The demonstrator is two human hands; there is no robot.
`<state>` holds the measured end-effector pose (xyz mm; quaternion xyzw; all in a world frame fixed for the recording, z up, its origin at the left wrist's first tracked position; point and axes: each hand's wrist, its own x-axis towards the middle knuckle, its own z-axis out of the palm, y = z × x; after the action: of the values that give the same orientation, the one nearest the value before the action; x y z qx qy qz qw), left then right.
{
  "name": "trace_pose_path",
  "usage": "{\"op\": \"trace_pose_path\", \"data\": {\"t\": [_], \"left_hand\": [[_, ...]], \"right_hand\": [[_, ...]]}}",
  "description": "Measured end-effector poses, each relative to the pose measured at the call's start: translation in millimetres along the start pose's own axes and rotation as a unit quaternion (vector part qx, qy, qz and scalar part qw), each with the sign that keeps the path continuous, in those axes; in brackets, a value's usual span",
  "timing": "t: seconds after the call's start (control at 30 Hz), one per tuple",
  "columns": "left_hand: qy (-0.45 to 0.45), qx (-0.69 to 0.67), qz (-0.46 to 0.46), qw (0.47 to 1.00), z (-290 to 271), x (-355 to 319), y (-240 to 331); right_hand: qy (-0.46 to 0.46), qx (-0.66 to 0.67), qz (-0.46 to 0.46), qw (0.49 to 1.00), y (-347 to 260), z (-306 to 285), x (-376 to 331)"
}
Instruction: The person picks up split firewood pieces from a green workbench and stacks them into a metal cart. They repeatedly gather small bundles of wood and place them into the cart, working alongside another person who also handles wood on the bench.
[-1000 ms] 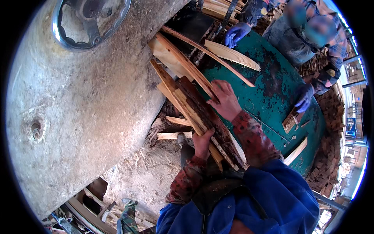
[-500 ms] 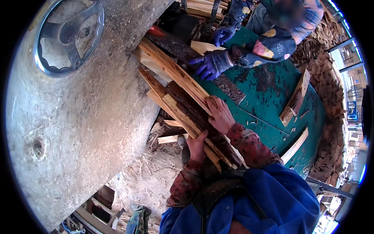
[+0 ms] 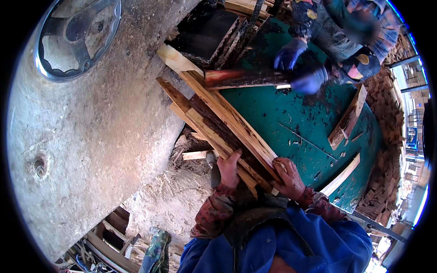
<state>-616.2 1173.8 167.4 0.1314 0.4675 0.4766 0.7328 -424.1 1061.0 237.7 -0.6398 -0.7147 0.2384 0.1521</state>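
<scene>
Both my hands hold a bundle of long, rough wooden slats with bark edges, which slants from near my waist toward the far left. My left hand is closed on the left side of the bundle, gripping a pale split slat. My right hand is closed round the near end of a long plank on the bundle's right side. Dark bark shows between these pieces. Beyond my hands, a co-worker's purple-gloved hands, one of them blurred, are at a dark slab with a reddish end.
A green, scuffed tabletop lies to the right, carrying a bark-edged offcut and a pale strip. Left stands a large dusty machine panel with a handwheel. Stacked wood pieces line the far right.
My right hand has slid toward me and right, bringing the long plank nearer. The co-worker's hands have moved right, and the dark slab has swung round to lie crosswise.
</scene>
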Motion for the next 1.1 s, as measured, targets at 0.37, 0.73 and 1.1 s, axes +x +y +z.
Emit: {"op": "trace_pose_path", "data": {"t": [0.37,0.73,1.1], "left_hand": [[0.030,0.008,0.008,0.999,-6,2,-15],[0.020,-0.002,-0.019,1.000,-7,4,-16],[0.028,0.006,-0.024,0.999,-10,6,-18]], "right_hand": [[0.082,-0.025,-0.111,0.990,27,-18,107],[0.008,-0.147,0.027,0.989,139,-51,127],[-0.006,0.115,0.081,0.990,52,12,157]]}}
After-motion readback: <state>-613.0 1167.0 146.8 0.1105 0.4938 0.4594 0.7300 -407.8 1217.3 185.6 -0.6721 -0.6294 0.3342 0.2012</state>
